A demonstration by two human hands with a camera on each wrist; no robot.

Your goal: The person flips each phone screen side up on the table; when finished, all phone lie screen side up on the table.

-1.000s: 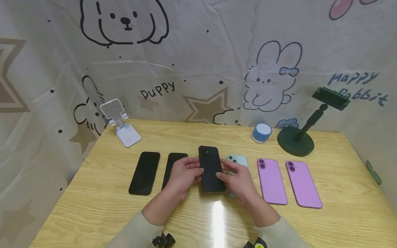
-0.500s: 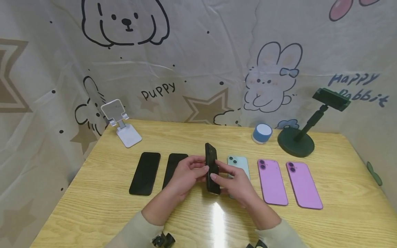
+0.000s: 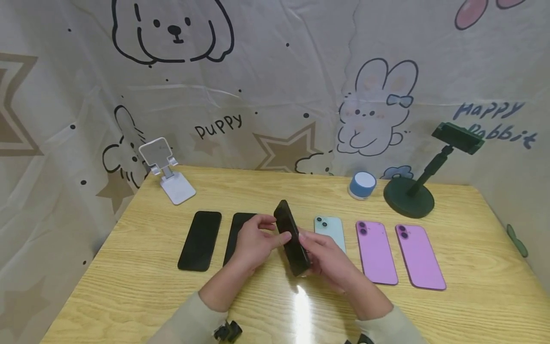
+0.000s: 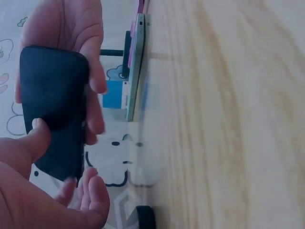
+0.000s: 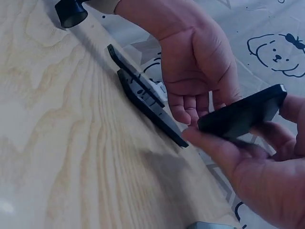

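A black smartphone (image 3: 293, 241) is held tilted above the table, its dark screen visible in the left wrist view. My right hand (image 3: 328, 255) grips it along the right side, the fingers partly hidden behind it. My left hand (image 3: 256, 241) has its thumb on the phone's screen, and its other fingers curl near the phone's edge. A second black phone (image 3: 235, 231) lies partly behind my left hand, with another black phone (image 3: 200, 241) farther left. Close to my right hand lies a pale blue phone (image 3: 331, 228), partly covered.
Two purple phones (image 3: 377, 253) lie at the right, camera sides up. A white phone stand (image 3: 177, 187) is at the back left. Toward the back right stand a blue and white round container (image 3: 363, 185) and a dark green clamp stand (image 3: 409, 197). A printed cloth (image 3: 240, 100) hangs behind the table.
The held phone has turned from back facing up, through edge-on, to screen toward my left hand. My right hand has shifted its grip, and my left thumb has moved onto the screen.
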